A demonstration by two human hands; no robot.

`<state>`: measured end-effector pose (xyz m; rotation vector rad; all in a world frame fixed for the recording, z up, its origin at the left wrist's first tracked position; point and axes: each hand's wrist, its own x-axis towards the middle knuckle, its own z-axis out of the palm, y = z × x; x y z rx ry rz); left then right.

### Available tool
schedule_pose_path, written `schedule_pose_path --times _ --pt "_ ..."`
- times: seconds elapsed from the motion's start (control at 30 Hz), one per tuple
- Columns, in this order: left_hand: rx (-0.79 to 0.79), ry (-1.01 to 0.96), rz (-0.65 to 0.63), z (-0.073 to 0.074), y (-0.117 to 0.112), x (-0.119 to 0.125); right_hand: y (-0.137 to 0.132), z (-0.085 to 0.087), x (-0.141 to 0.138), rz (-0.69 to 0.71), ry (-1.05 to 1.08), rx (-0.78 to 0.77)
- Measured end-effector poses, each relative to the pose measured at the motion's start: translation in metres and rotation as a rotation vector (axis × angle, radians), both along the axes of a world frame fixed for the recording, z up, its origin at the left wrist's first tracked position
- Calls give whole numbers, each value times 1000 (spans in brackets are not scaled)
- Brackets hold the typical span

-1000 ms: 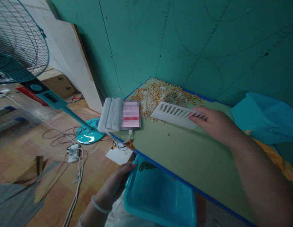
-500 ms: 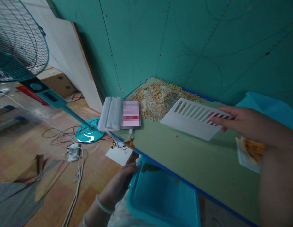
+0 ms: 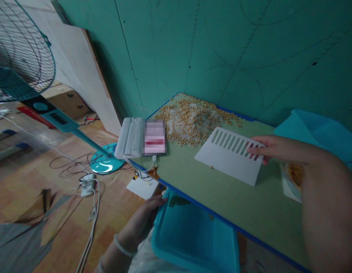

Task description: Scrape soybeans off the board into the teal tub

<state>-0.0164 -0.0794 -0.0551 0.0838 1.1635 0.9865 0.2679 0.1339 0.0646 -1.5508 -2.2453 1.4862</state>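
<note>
Dim teal-tinted light, soft focus, wide-angle warping at edges.

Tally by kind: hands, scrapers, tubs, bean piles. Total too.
hands: 2, left hand and right hand
white scraper: 1
blue tub: 1
bean pile: 1
total: 5

A green surface (image 3: 221,197) with a blue rim carries a heap of yellow beans (image 3: 193,119), mixed with what may be white grains, in its far corner. A white slotted board (image 3: 229,161) rests near the heap. A white device (image 3: 130,137) sits at the left rim and a blue bag (image 3: 315,129) lies at the right.
</note>
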Motion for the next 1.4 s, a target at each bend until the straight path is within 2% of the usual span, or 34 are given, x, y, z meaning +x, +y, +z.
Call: schedule_pose_path --times 0.1,0.23,0.4,0.57,0.67,0.8,0.87,0.97,1.07,1.4 --pt "6 -24 -5 0 1 1 -5 -6 -15 109 18 -74" --pt "32 -73 6 7 0 3 -18 -15 -40 255 52 -202" --pt "45 -109 -14 14 -1 3 -32 -15 -60 310 34 -248" --pt "52 -112 -47 15 -2 2 -32 -8 -58 319 49 -202" --pt "58 -98 -39 15 -3 1 -28 -1 -50 202 110 -65" --pt "70 -58 -17 13 -4 -1 -25 10 -42 -16 192 288" --pt "104 -85 -36 11 -5 -3 -25 14 -40 -64 180 453" --pt "144 -132 -62 7 -5 -5 -28 15 -42 -36 72 634" --pt "169 -137 -58 5 -5 -6 -30 13 -45 4 -53 752" --pt "109 -142 -1 10 -4 -6 -30 4 -57 15 -144 925"
